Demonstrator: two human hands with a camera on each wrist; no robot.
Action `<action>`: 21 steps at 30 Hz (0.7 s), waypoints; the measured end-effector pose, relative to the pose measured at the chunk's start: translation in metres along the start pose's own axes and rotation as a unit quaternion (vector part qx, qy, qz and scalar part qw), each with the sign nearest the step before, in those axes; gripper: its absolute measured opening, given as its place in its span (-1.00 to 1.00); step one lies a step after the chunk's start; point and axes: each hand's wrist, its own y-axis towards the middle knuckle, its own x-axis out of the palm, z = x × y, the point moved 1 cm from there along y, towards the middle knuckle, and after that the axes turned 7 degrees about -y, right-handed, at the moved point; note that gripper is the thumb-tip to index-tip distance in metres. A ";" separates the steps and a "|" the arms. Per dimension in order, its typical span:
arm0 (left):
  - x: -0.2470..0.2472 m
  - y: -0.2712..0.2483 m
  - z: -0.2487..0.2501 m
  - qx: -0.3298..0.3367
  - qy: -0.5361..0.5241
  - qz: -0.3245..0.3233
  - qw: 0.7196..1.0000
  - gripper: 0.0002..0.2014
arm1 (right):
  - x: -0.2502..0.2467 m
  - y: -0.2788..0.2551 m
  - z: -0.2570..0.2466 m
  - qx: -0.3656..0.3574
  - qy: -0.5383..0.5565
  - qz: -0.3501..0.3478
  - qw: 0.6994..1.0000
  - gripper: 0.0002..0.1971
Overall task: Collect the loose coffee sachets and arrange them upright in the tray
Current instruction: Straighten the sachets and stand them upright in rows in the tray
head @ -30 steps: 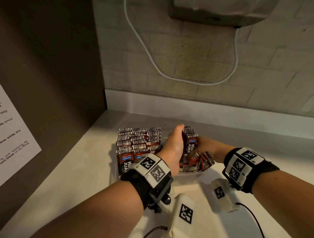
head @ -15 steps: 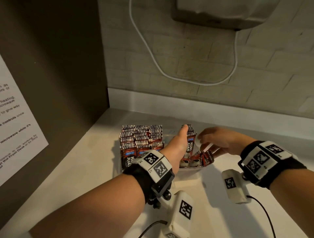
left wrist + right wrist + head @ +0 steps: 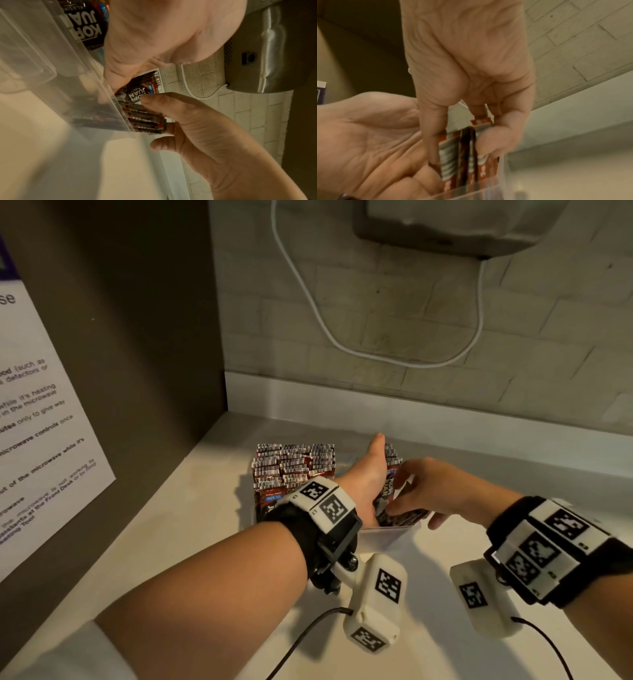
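My left hand (image 3: 368, 474) is flat inside the clear plastic tray (image 3: 387, 534), fingers straight and together, palm set edgewise against the face of an upright sachet; it grips nothing, only props. My right hand (image 3: 431, 491) reaches in from the right, fingers bent down over a small bundle of coffee sachets (image 3: 464, 155) at the tray's right end, thumb on one side and fingers on the other, pinching them together on edge. The sachets are dark brown and red foil packets with white block lettering reading KOPI JUAN, a blue badge near the top, and crimped ends striped black and white. In the left wrist view the gripped sachets (image 3: 145, 119) stick out past the tray's clear wall (image 3: 109, 102), stacked face to face, with one more sachet (image 3: 139, 89) showing its printed front just behind them. The left part of the tray holds packed rows of sachets (image 3: 294, 463) standing upright, crimped edges up. There is a gap in the tray between those rows and my left hand. The tray sits on the pale desk (image 3: 171, 529) near the back wall. A white cable (image 3: 308, 299) hangs in a loop on the brick wall above, and a printed notice (image 3: 37, 419) is fixed to the dark panel on the left.
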 end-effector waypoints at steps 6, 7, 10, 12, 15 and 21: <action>-0.002 -0.007 0.000 -0.011 0.000 -0.013 1.000 -0.04 | 0.010 0.005 -0.010 -0.017 -0.076 0.007 0.997 -0.84; -0.002 -0.007 0.000 -0.008 0.002 -0.013 1.000 -0.06 | 0.010 0.006 -0.011 -0.017 -0.086 0.011 0.996 -0.86; -0.004 -0.007 -0.001 0.008 0.001 -0.010 1.000 -0.14 | 0.011 0.008 -0.012 -0.012 -0.094 0.024 0.995 -0.84; -0.005 -0.012 -0.001 0.028 0.008 -0.003 1.000 -0.18 | 0.010 0.009 -0.012 -0.007 -0.081 0.035 0.996 -0.85; -0.005 -0.019 0.000 0.049 0.000 0.010 0.999 -0.25 | 0.003 0.010 -0.011 0.000 -0.048 0.048 0.998 -0.88; -0.014 -0.043 0.007 0.127 0.036 0.041 0.990 -0.49 | -0.040 0.004 -0.005 -0.049 0.025 0.049 0.997 -0.86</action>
